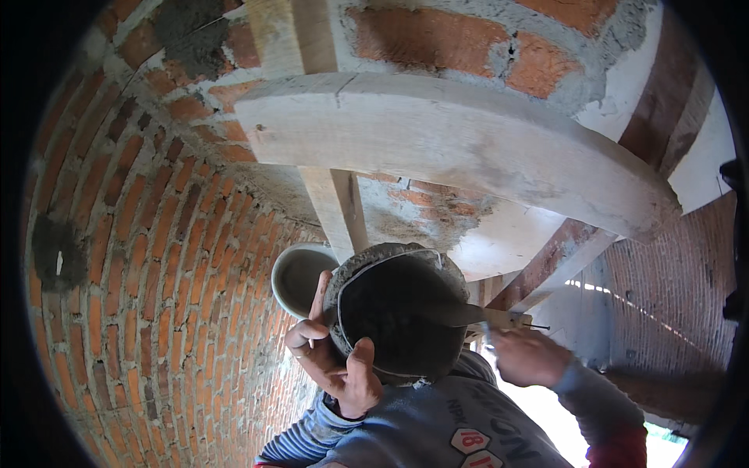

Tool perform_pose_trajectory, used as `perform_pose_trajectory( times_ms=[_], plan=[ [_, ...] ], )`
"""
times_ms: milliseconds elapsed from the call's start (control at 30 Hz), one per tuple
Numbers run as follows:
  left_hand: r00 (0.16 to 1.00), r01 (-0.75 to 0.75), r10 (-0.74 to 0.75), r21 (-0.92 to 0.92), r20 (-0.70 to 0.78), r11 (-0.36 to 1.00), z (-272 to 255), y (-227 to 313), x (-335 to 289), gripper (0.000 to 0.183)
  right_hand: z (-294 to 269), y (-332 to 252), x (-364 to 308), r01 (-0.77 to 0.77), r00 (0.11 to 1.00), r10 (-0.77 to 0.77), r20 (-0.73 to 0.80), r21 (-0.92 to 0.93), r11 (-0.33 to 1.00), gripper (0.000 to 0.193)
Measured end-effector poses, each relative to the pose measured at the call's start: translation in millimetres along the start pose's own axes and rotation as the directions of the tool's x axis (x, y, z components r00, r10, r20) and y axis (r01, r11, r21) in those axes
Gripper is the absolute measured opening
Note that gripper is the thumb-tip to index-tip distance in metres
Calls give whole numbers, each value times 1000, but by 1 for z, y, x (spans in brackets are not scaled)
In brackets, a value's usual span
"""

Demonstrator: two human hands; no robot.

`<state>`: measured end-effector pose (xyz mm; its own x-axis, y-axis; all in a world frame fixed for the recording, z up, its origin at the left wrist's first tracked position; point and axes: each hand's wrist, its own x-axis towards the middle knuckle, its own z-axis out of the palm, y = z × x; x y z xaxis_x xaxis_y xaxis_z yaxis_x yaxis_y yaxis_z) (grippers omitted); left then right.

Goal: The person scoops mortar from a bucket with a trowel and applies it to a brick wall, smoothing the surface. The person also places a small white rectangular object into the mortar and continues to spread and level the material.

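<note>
A round bucket (pixel 380 253), its rim crusted with grey mortar, is held tilted in front of my chest. My left hand (pixel 331 370) grips its left side, with the thumb over the near rim and the fingers spread along the outside. A thin wire handle lies against the bucket's mouth. In my right hand (pixel 530 356) is a trowel; its blade (pixel 452 313) reaches over the right rim into the opening. The inside is dark, so how much mortar it holds cannot be made out. My right fingers are slightly blurred around the handle.
A curved wooden board (pixel 437 129) spans the space above the bucket, with an upright plank (pixel 331 207) behind it. A pale round container (pixel 284 277) sits just behind the bucket. Brick wall (pixel 148 257) rises at left. A nail (pixel 538 326) sticks out of wood near my right hand.
</note>
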<state>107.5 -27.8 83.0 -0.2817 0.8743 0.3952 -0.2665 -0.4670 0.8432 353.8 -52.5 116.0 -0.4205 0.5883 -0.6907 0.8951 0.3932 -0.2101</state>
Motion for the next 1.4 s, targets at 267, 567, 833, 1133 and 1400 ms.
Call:
perform_pose_trajectory(
  times_ms=[267,567,833,1133,1400],
  plan=[
    [999,-17,19,42,-39,999,6,-3,3,38,-41,-21,-32,-356,813,98,-574,-356,864,41],
    [998,-24,26,34,-50,999,-8,-5,2,35,-41,6,-28,-46,927,-115,-357,-413,910,37],
    [984,50,-48,6,-172,999,-36,5,2,39,-15,3,-2,257,786,-90,-612,191,947,27],
    [929,153,-215,-217,-301,964,-65,19,12,57,-12,-8,-4,18,821,3,-570,31,999,29],
    [811,232,-435,-469,-391,852,-80,14,15,58,-86,-37,-47,96,654,-194,-731,-174,980,24]
  ],
)
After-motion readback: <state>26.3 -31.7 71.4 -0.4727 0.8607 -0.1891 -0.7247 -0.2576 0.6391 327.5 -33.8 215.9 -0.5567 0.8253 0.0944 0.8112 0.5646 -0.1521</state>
